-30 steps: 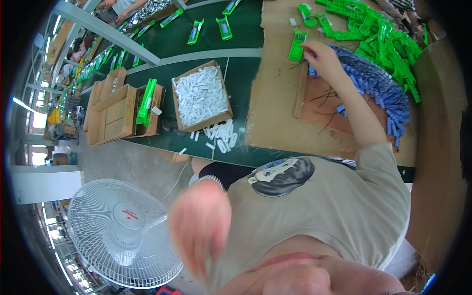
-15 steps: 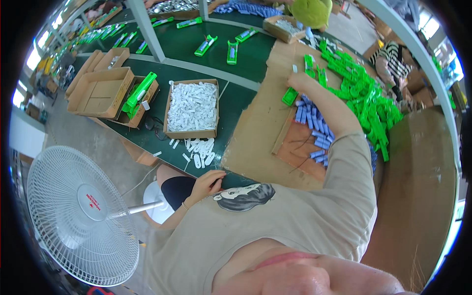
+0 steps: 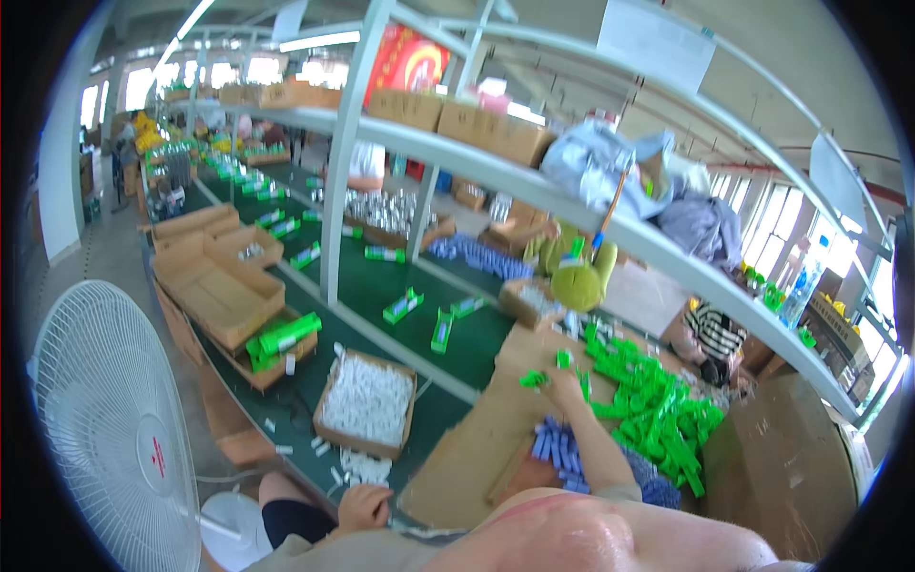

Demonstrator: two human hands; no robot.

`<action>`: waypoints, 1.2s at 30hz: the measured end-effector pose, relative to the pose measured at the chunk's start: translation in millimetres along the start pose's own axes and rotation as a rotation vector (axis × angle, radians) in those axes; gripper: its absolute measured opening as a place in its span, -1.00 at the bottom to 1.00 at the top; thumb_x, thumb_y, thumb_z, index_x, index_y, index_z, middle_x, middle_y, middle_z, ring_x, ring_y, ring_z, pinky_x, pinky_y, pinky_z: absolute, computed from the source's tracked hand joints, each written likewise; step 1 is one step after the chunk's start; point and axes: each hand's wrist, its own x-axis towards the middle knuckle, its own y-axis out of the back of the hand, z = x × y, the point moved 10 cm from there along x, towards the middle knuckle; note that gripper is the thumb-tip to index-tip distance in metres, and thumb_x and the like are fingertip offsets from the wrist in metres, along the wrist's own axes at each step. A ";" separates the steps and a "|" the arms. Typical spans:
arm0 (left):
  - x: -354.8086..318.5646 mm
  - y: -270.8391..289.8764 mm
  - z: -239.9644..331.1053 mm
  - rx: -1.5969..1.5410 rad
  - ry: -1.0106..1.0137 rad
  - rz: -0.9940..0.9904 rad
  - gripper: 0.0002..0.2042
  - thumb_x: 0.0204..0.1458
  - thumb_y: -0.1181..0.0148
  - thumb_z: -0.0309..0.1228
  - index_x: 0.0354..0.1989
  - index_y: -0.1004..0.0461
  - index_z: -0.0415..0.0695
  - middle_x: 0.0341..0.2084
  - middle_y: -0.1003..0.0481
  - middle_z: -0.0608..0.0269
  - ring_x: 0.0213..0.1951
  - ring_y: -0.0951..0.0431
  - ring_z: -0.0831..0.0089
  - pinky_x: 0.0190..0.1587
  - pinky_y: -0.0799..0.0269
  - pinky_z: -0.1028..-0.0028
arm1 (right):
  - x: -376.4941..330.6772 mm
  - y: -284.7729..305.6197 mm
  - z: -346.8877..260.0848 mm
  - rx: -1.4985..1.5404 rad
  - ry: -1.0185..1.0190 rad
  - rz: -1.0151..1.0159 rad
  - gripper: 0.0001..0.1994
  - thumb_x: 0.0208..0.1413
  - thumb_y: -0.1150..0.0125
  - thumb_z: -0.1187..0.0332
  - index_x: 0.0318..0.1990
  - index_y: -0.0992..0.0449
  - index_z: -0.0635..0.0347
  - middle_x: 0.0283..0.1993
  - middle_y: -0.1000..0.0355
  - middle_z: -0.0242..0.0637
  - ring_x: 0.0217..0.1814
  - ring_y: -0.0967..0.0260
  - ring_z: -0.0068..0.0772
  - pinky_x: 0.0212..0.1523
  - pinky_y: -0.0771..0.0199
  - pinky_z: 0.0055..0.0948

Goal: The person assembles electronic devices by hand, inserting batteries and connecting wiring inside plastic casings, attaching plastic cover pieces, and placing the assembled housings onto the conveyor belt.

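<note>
Over the brown cardboard sheet (image 3: 467,429), my right hand (image 3: 564,393) is closed on a bright green plastic casing (image 3: 534,379), whose end sticks out to the left of the fingers. Another green casing (image 3: 564,359) lies just beyond the hand. To its right spreads a heap of green casings (image 3: 658,400). Blue-violet cylinders (image 3: 560,448) lie nearer me, partly behind my forearm. My left hand (image 3: 364,505) rests at the table's near edge with fingers curled; their inside is hidden. Close to it are loose white plastic pieces (image 3: 364,467) and a box of white pieces (image 3: 367,400).
A white fan (image 3: 114,429) stands at the left. Stacked cardboard boxes (image 3: 219,286) occupy the table's left side. Beyond a metal frame post (image 3: 348,162), a green belt (image 3: 372,281) carries spaced green units. A large carton (image 3: 782,458) stands at right. A person in stripes (image 3: 710,334) sits beyond.
The view has tipped upward, bringing the shelf and the hall into sight. My right hand has shifted slightly with the green casing. My left hand stays at the table edge.
</note>
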 end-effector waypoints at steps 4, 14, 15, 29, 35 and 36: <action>-7.3 3.7 -0.4 -0.065 0.167 -0.014 -0.77 -0.03 -0.16 -0.45 -0.16 -0.49 -0.13 -0.15 -0.46 0.13 -0.08 -0.45 0.11 -0.03 -0.35 0.26 | -25.1 83.5 -29.9 0.260 -0.038 0.505 -0.73 -0.12 -0.31 0.33 -0.23 -0.51 0.19 -0.26 -0.49 -0.06 -0.19 -0.45 -0.04 -0.14 -0.40 -0.16; -70.5 -107.2 -128.7 0.295 -0.023 -0.116 -0.82 -0.06 -0.14 -0.46 -0.26 -0.52 -0.18 -0.28 -0.51 0.08 -0.20 -0.49 0.10 -0.13 -0.39 0.28 | -55.1 142.8 -63.0 0.561 -0.079 0.796 -0.75 -0.17 -0.34 0.43 -0.29 -0.48 0.29 -0.39 -0.48 -0.09 -0.34 -0.45 -0.15 -0.28 -0.40 -0.31; -61.6 -96.3 -122.6 0.253 -0.014 -0.093 -0.82 -0.07 -0.14 -0.47 -0.26 -0.53 -0.18 -0.29 -0.51 0.08 -0.21 -0.49 0.11 -0.14 -0.39 0.28 | -60.1 149.7 -65.2 0.677 -0.090 0.812 -0.76 -0.17 -0.33 0.46 -0.29 -0.48 0.29 -0.38 -0.48 -0.12 -0.33 -0.45 -0.27 -0.28 -0.39 -0.37; 59.3 2.7 15.6 -0.628 0.415 -0.238 -0.72 0.09 -0.01 -0.48 -0.03 -0.41 -0.27 -0.16 -0.49 0.02 -0.13 -0.51 0.25 -0.03 -0.36 0.38 | -125.2 114.5 -175.0 1.388 -0.047 0.268 -0.70 -0.22 -0.39 0.48 -0.26 -0.52 0.34 -0.30 -0.52 -0.33 -0.20 -0.41 -0.57 -0.09 -0.36 -0.54; 119.2 -25.8 66.4 -1.166 0.320 -0.390 -0.34 0.20 0.10 -0.09 0.34 0.13 -0.24 0.20 -0.20 0.03 0.21 -0.22 0.26 0.25 -0.07 0.27 | -116.4 119.5 -239.9 1.097 0.128 0.253 -0.65 -0.30 -0.50 0.39 -0.31 -0.53 0.29 -0.27 -0.48 -0.17 -0.21 -0.46 -0.22 -0.14 -0.42 -0.37; 119.3 -32.5 70.5 -1.207 0.327 -0.423 -0.38 0.22 0.12 -0.17 0.33 0.12 -0.25 0.22 -0.15 0.06 0.23 -0.19 0.28 0.25 -0.07 0.29 | -114.5 124.4 -243.7 1.067 0.147 0.297 -0.65 -0.31 -0.49 0.40 -0.29 -0.54 0.28 -0.29 -0.46 -0.18 -0.21 -0.43 -0.20 -0.16 -0.42 -0.36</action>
